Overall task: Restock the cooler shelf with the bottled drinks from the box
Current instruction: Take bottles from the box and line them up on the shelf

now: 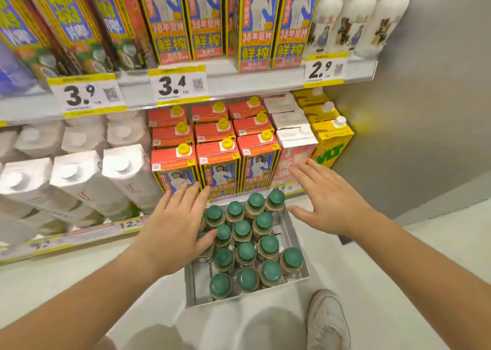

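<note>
A grey box (297, 239) stands on the floor below the shelves, filled with several green-capped bottles (245, 252) standing upright. My left hand (176, 223) hovers over the box's left side with fingers spread and straight, its thumb close to a bottle cap; it holds nothing. Above and beyond the box's right edge, my right hand (322, 199) is spread open and empty, in front of the lower shelf's cartons.
The lower shelf (87, 232) holds white cartons (85, 179), red-topped cartons (218, 158) and yellow cartons (333, 142). The upper shelf (239, 80) carries tall cartons and white bottles with price tags. A grey wall (425, 110) is at right. My shoe (326, 320) stands beside the box.
</note>
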The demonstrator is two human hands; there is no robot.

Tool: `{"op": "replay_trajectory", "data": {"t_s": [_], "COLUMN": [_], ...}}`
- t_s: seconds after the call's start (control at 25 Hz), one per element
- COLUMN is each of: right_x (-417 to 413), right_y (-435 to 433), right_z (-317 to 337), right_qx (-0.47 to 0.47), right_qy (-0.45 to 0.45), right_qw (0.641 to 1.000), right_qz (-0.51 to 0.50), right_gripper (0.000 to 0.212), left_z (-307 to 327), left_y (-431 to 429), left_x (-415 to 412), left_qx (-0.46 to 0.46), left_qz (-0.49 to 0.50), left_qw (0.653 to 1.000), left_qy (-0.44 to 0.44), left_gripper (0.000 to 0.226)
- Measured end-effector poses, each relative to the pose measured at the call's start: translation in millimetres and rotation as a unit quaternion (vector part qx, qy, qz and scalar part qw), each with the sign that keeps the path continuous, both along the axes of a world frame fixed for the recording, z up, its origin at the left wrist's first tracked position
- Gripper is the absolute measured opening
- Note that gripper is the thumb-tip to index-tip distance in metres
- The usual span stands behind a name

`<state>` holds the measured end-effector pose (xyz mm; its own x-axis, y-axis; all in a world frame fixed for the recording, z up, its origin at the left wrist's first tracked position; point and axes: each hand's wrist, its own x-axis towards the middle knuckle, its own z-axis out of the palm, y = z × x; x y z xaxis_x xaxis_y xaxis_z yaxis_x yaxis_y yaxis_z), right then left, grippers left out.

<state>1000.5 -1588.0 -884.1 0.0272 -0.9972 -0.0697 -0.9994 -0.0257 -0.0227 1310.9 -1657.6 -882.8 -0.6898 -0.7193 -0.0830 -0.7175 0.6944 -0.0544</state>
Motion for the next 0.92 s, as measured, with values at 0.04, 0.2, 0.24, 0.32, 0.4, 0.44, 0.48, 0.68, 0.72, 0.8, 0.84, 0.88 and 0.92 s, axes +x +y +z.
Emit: {"op": "replay_trajectory", "data": {"t_s": [0.04, 0.2, 0.24, 0.32, 0.4, 0.44, 0.48, 0.68, 0.72, 0.8, 0.84, 0.88, 0.92], "right_x": [0.2, 0.7, 1.4, 2.0, 1.9, 2.2, 1.7, 2.6, 4.4, 8.6, 9.0, 8.1, 7.0], "right_y": [-0.6, -5.6, -7.3, -11.0, -15.2, -17.1, -19.2, -32.4, -34.5, -37.0, -36.9, -36.3, -34.7], "right_z": [-15.6, -64.8, -75.7, -94.8, -109.7, -115.1, -119.7, -150.4, -155.2, -160.5, -161.4, -161.0, -158.0], "right_qx": [0.012, 0.053, 0.067, 0.090, 0.101, 0.104, 0.103, 0.053, 0.036, 0.005, -0.009, -0.022, -0.033], "right_qy": [-0.006, -0.036, -0.040, -0.054, -0.101, -0.129, -0.155, -0.302, -0.346, -0.407, -0.410, -0.400, -0.388], "right_qw": [1.000, 0.998, 0.996, 0.993, 0.988, 0.983, 0.978, 0.939, 0.921, 0.886, 0.883, 0.889, 0.897], "right_qz": [-0.004, -0.029, -0.035, -0.044, -0.063, -0.078, -0.095, -0.154, -0.179, -0.223, -0.228, -0.222, -0.210], "right_gripper": [0.087, 0.088, 0.088, 0.085, 0.076, 0.070, 0.065, 0.053, 0.049, 0.048, 0.047, 0.047, 0.046], "left_z": [-14.0, -62.0, -73.4, -93.8, -112.8, -121.3, -129.0, -162.8, -166.1, -168.4, -167.0, -164.1, -159.5], "left_y": [1.6, 12.5, 16.3, 23.6, 27.5, 28.8, 29.2, 35.9, 36.6, 35.9, 34.7, 32.5, 30.2], "left_x": [8.9, 42.6, 47.2, 48.3, 41.2, 36.0, 30.0, 13.1, 12.8, 15.5, 16.8, 17.7, 18.1], "left_qx": [0.011, 0.063, 0.082, 0.134, 0.194, 0.223, 0.253, 0.289, 0.290, 0.283, 0.274, 0.259, 0.241], "left_qz": [0.013, 0.075, 0.094, 0.131, 0.170, 0.197, 0.230, 0.343, 0.347, 0.351, 0.349, 0.344, 0.336], "left_qw": [1.000, 0.995, 0.992, 0.982, 0.964, 0.949, 0.929, 0.825, 0.812, 0.806, 0.810, 0.819, 0.828], "left_qy": [-0.002, -0.007, 0.001, 0.026, 0.061, 0.099, 0.144, 0.344, 0.368, 0.384, 0.382, 0.379, 0.378], "left_gripper": [0.085, 0.091, 0.092, 0.090, 0.079, 0.073, 0.069, 0.050, 0.048, 0.047, 0.047, 0.048, 0.049]}}
